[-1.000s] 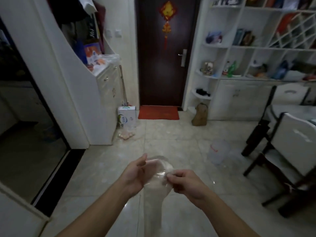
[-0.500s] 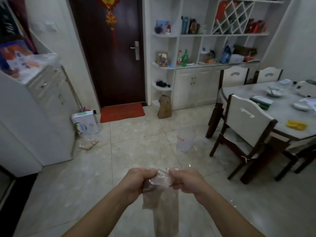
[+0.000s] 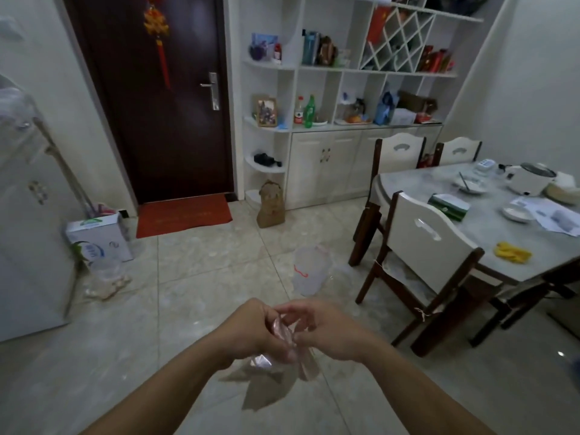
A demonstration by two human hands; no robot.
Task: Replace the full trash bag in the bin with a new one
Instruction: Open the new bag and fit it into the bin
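Tiled floor (image 3: pixel 201 309); both hands' grip closed on seemingly new clear bag (image 3: pixel 270 381).

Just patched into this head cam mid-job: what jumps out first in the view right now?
Low in the centre, the left hand and right hand meet, both pinching a clear plastic bag that hangs crumpled below them. Just beyond on the tiled floor stands a translucent bin with a red mark. To the right is a cluttered dining table, and a dark door closes the back wall.
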